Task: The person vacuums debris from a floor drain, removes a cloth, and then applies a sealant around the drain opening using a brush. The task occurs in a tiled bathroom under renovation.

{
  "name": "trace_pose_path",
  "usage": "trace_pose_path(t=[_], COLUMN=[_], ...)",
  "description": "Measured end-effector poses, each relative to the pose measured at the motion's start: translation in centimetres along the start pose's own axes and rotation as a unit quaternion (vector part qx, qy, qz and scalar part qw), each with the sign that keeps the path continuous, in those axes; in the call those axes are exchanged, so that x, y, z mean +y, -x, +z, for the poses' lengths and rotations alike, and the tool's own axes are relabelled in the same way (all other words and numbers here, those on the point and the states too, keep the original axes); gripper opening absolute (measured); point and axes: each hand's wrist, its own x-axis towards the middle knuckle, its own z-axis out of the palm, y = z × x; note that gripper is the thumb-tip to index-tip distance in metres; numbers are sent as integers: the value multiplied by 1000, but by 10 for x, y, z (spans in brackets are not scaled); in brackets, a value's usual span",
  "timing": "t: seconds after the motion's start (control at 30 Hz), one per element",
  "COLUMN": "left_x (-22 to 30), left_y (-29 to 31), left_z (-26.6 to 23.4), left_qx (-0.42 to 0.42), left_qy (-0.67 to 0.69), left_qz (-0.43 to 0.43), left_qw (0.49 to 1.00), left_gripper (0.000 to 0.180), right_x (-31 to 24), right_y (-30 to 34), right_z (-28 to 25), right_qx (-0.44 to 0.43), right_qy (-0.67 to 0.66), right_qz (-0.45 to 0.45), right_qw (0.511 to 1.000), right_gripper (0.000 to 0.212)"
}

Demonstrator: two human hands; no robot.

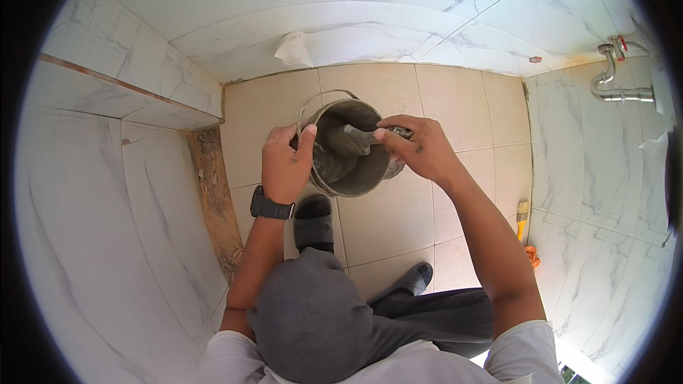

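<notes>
A grey, cement-stained bucket (363, 183) stands on the beige tiled floor, its thin wire handle (313, 96) leaning over the far rim. My left hand (286, 163) grips the bucket's left rim, thumb at the edge. In my right hand (421, 148) is a trowel (360, 138), held by its dark handle over the bucket's opening. Wet grey mortar coats its blade, which points left. More mortar (340, 140) clings inside the bucket. Something pale shows behind the bucket's right side under my right hand, too hidden to name.
My sandalled feet (314, 222) are close to the bucket. Marbled wall tiles surround the floor. A rough unfinished strip (213, 195) runs along the left. White crumpled sheet (294, 50) hangs at the far wall. A paintbrush (523, 219), an orange item (532, 256) and a metal drainpipe (619, 92) are right.
</notes>
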Motion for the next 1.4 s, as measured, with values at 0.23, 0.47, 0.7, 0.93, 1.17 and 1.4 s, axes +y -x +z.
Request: trace_pose_path(t=[0.23, 0.47, 0.7, 0.93, 1.17, 1.4], left_x=[10, 17, 15, 13, 15, 7], left_y=[0, -3, -5, -7, -9, -6], left_z=[3, 4, 12, 11, 9, 5], left_qx=[-32, -43, -39, -39, -47, -46], left_qy=[1, -25, -39, -22, -34, -8], left_qz=[1, 26, 53, 60, 49, 28], left_qw=[999, 998, 997, 997, 997, 999], left_gripper=[38, 35, 32, 29, 29, 34], right_x=[-2, 3, -12, -25, -27, -31], right_y=[2, -7, -16, -23, -23, -25], right_z=[3, 38, 48, 53, 62, 53], right_qx=[61, 165, 142, 95, 90, 58], right_qy=[29, 239, 321, 354, 383, 395], right_qz=[-38, -187, -198, -202, -218, -224], right_qw=[997, 938, 915, 908, 893, 889], right_gripper=[30, 28, 29, 30, 30, 32])
